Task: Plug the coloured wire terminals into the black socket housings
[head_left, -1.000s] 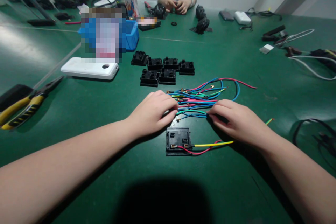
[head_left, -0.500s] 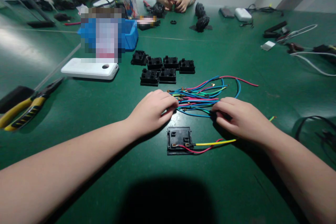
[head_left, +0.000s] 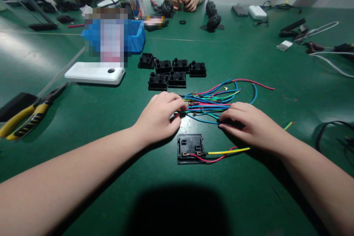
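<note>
A loose bundle of wires, blue, red and green with small metal terminals, lies across the table between my hands. Curled over the bundle's left end, my left hand has its fingers on the wires and its thumb just below. My right hand pinches a blue wire by its dark end at the right of the bundle. Nearer to me lies a black socket module, back side up, with a yellow wire and a red wire attached. The wires run right, partly under my right wrist.
Several black socket modules sit beyond the bundle. On the left are yellow-handled pliers, a white power bank and a blue bin. Two people work across the table; a black cable lies far right.
My left thumb has moved slightly away from the fingers. My right hand has shifted a little left, its thumb and fingertips closer around the wire end. The socket module stays put.
</note>
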`<state>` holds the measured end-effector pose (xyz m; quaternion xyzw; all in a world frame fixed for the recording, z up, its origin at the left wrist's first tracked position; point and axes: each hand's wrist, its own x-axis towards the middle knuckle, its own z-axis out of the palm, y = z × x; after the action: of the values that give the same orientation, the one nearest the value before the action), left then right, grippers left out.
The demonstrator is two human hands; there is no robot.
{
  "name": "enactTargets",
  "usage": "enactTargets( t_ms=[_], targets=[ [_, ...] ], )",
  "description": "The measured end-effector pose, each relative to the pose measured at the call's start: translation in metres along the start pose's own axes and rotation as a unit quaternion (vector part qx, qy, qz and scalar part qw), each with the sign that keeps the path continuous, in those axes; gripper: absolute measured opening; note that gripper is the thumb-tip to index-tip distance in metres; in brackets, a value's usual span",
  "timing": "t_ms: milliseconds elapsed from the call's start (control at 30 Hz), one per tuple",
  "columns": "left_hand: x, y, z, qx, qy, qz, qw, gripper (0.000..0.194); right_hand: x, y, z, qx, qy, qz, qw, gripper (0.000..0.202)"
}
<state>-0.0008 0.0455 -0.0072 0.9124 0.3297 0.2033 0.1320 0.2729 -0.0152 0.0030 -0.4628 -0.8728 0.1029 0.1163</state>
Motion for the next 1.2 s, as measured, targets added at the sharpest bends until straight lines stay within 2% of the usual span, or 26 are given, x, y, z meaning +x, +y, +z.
enactTargets(
  t_ms=[167,367,533,733,867,1067,1200],
  targets=[
    [0.002,0.000,0.000,-0.015,-0.008,-0.005,1.000,0.018,0.001,0.002,0.000,0.016,-0.002,-0.013,1.000,0.016],
    [0.003,-0.001,0.000,-0.027,0.007,-0.006,1.000,0.017,0.000,0.001,-0.001,-0.023,0.012,-0.008,1.000,0.013],
    [0.003,-0.001,0.000,-0.014,-0.015,0.002,1.000,0.016,-0.001,0.001,-0.004,-0.050,0.004,-0.001,0.999,0.010],
    [0.000,0.004,-0.003,0.032,0.001,-0.006,0.999,0.016,-0.008,0.019,-0.009,-0.034,-0.001,0.019,0.999,0.013],
    [-0.002,0.008,-0.006,0.053,0.015,0.023,0.998,0.014,-0.010,0.025,-0.014,-0.030,-0.005,0.027,0.999,0.013],
    [-0.002,0.009,-0.006,0.065,0.007,0.068,0.996,0.015,-0.005,0.003,-0.016,-0.046,0.056,0.008,0.997,0.014],
    [-0.003,0.010,-0.007,0.012,-0.010,0.110,0.994,0.019,-0.001,-0.015,-0.008,-0.030,0.056,-0.008,0.998,0.014]
  ],
)
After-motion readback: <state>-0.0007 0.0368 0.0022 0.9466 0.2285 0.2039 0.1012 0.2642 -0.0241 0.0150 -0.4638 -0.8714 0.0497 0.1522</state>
